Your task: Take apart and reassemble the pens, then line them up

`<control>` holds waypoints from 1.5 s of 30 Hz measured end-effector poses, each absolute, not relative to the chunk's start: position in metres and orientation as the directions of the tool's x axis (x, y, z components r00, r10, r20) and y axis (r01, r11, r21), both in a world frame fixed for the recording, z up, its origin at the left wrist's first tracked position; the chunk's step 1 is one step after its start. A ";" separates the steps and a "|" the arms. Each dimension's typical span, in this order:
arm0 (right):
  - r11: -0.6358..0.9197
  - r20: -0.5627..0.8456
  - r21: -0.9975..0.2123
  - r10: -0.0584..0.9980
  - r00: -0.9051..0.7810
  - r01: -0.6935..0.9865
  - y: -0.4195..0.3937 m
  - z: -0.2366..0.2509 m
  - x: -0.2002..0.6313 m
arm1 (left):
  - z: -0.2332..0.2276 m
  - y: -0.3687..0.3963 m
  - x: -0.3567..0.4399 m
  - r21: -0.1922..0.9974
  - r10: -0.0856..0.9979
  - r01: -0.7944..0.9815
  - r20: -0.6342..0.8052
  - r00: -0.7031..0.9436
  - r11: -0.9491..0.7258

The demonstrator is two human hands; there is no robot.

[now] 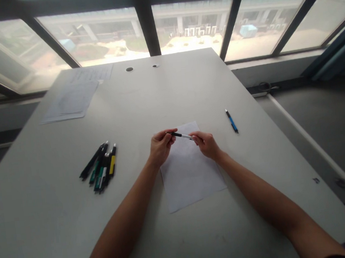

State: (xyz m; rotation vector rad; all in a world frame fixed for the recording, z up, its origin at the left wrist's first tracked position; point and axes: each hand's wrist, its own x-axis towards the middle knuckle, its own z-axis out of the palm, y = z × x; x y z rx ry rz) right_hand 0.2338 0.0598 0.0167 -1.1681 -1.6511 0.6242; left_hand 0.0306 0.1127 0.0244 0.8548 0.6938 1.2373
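Single head-worn view, aimed forward and down across table (pixel 186 82) from near edge; windows (pixel 104 41) seen beyond far edge.

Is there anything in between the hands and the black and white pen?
No, nothing visible. The left hand pinches the black end of the black and white pen, and the right hand pinches its white end. The pen is held just above the sheet of paper.
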 end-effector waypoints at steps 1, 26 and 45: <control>0.396 0.405 -0.831 0.912 -0.062 0.392 0.059 0.016 0.233 | 0.025 0.112 0.031 0.850 0.977 -0.514 -0.001 0.214 0.114; 0.249 0.247 -0.962 0.968 0.033 -0.112 0.067 0.020 0.239 | 0.024 0.119 0.030 0.704 0.982 -0.686 -0.160 0.096 0.182; 0.091 0.084 -0.911 0.996 0.035 -0.401 0.067 0.017 0.229 | 0.032 0.114 0.035 0.632 0.977 -0.751 -0.196 0.085 0.192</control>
